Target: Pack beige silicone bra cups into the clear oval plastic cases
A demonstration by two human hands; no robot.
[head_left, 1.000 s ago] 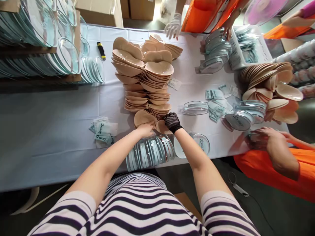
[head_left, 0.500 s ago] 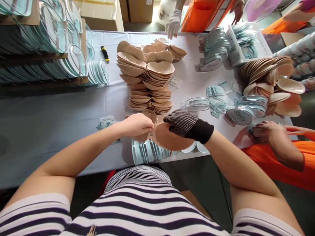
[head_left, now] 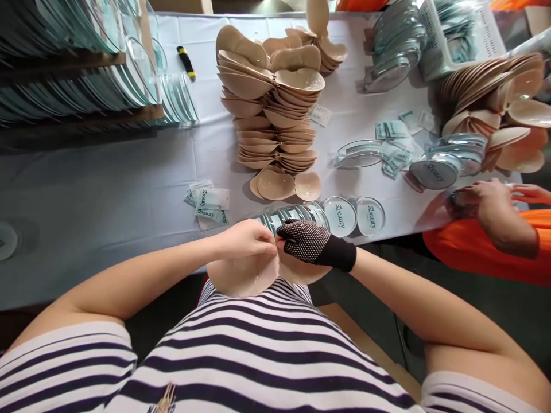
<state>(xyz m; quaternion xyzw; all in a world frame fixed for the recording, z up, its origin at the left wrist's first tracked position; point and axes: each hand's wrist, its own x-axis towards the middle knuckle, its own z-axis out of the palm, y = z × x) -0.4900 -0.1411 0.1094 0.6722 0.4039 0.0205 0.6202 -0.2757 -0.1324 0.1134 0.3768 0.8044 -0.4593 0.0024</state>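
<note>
— What is hidden?
— The beige silicone bra cup pair [head_left: 247, 275], held off the table's near edge, is half covered: bare left hand [head_left: 245, 240] and dotted-glove right hand [head_left: 312, 244] both grip clamped on its centre.
— Texture?
— Smooth, glossy, rounded.

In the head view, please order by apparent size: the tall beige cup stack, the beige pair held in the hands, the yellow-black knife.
1. Cup stack, largest.
2. Held pair; nearer the camera, so it may look bigger than it is.
3. Knife, smallest.
</note>
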